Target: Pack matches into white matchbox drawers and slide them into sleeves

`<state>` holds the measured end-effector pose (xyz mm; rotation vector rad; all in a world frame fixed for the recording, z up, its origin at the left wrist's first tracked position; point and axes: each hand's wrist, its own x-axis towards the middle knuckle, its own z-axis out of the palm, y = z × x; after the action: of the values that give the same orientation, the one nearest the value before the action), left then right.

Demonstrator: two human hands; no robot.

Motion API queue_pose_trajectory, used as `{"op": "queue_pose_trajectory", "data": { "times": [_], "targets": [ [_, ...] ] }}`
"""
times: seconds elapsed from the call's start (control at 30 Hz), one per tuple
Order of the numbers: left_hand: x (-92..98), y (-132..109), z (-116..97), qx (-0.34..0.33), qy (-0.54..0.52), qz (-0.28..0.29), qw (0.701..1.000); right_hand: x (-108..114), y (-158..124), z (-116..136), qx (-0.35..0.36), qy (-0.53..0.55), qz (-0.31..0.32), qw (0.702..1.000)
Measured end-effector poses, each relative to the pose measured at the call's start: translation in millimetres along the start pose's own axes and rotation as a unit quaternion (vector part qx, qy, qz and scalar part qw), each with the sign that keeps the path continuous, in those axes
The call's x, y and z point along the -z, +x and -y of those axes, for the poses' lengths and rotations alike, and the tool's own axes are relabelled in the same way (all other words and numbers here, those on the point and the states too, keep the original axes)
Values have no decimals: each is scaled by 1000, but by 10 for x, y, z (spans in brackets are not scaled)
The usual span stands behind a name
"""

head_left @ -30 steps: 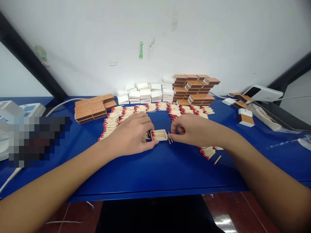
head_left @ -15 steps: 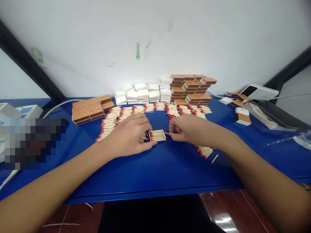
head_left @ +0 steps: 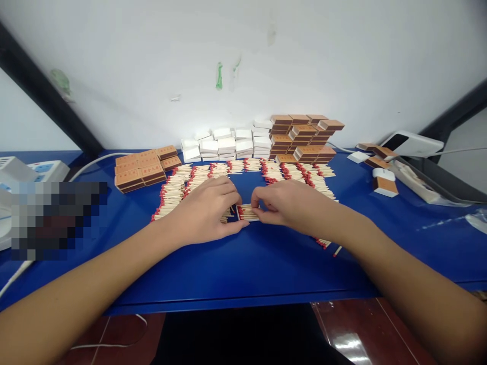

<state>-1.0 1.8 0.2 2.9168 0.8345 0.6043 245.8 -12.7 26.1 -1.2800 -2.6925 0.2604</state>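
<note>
A small white matchbox tray [head_left: 247, 213] filled with red-tipped matches lies on the blue table [head_left: 243, 268]. My left hand [head_left: 207, 210] rests curled against the tray's left end, thumb along its near side, holding it. My right hand [head_left: 285, 205] is over the tray's right end, fingers pinched together on matches there. Loose red-tipped matches [head_left: 178, 187] lie in rows around both hands.
White inner trays [head_left: 224, 147] and brown matchbox sleeves [head_left: 304, 139] are stacked at the back by the wall. More brown boxes [head_left: 142, 170] lie back left. A power strip [head_left: 34, 170] sits far left, and loose boxes [head_left: 384, 182] and a white device [head_left: 413, 144] at right.
My right hand has moved left from beside the tray onto its right end, bringing the pinched matches with it. My left hand has stayed at the tray.
</note>
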Motion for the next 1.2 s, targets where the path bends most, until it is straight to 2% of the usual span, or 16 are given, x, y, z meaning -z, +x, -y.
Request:
{"op": "queue_pose_trajectory", "data": {
  "times": [0.1, 0.23, 0.3, 0.4, 0.57, 0.93, 1.2],
  "targets": [
    [4, -1, 2, 2, -2, -4, 1000, 47, -4, -50, 2, 18, 4, 1000],
    [-1, -5, 2, -2, -4, -6, 1000, 199, -20, -152, -25, 39, -20, 999],
    [-8, -7, 1, -2, -3, -5, 1000, 222, -29, -173, -15, 56, -1, 998],
    [-13, -8, -2, -4, 1, -5, 1000, 155, -28, -153, 6, 70, 32, 997],
    [-12, -10, -5, -6, 9, -2, 1000, 30, -7, -110, 6, 68, 36, 997],
    [-14, -14, -2, 2, -1, 1, 1000, 86, -42, -131, -1, 75, 59, 995],
    [-12, -5, 4, -3, 2, 0, 1000, 75, -15, -128, -13, 99, 49, 994]
  ]
}}
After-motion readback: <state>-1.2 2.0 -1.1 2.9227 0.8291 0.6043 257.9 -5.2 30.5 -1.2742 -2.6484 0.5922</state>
